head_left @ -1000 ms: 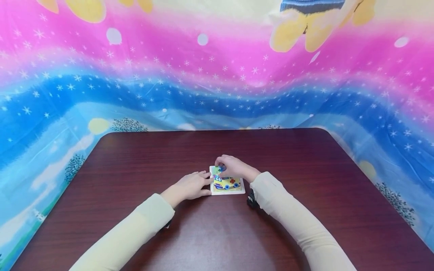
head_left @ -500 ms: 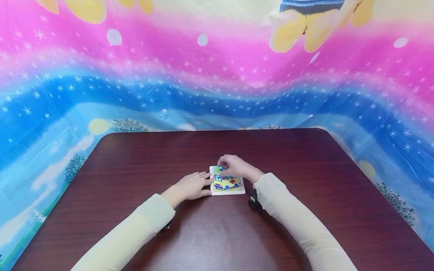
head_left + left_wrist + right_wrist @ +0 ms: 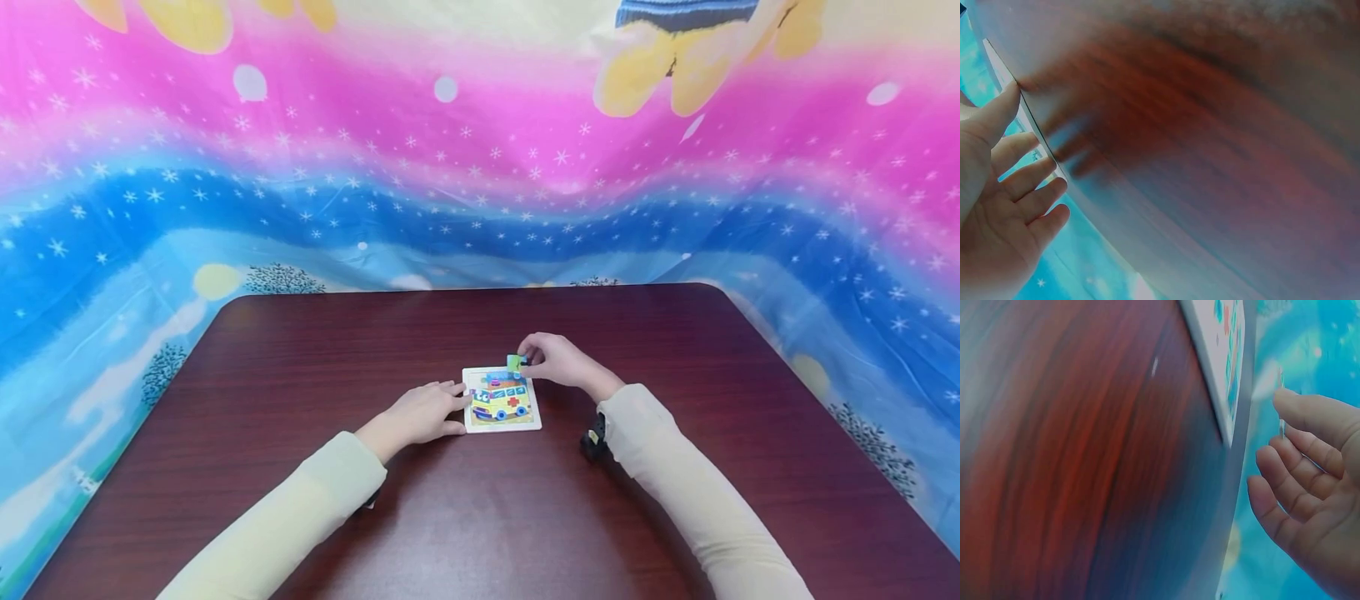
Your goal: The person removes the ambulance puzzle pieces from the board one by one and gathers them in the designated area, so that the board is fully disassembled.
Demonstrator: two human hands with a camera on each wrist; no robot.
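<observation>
A small square jigsaw puzzle (image 3: 504, 429) with a white frame and a yellow ambulance picture lies flat on the table. My left hand (image 3: 420, 412) rests at its left edge, fingers extended; in the left wrist view thumb and fingertips touch the board's edge (image 3: 1000, 56). Between thumb and fingers, my right hand (image 3: 564, 362) pinches a green puzzle piece (image 3: 514, 363) above the board's upper right corner. That piece (image 3: 1282, 428) appears edge-on in the right wrist view, raised off the board. A bluish-grey gap shows in the upper part of the picture.
The dark reddish-brown table (image 3: 375, 333) has rounded far corners. Behind and beside it hangs a colourful cloth (image 3: 480, 183) with snowflakes. A black wrist device (image 3: 594, 440) sits under the right sleeve.
My right hand has lifted the green puzzle piece from the board's upper left and carried it right, uncovering the upper part of the picture. The left hand has stayed in place.
</observation>
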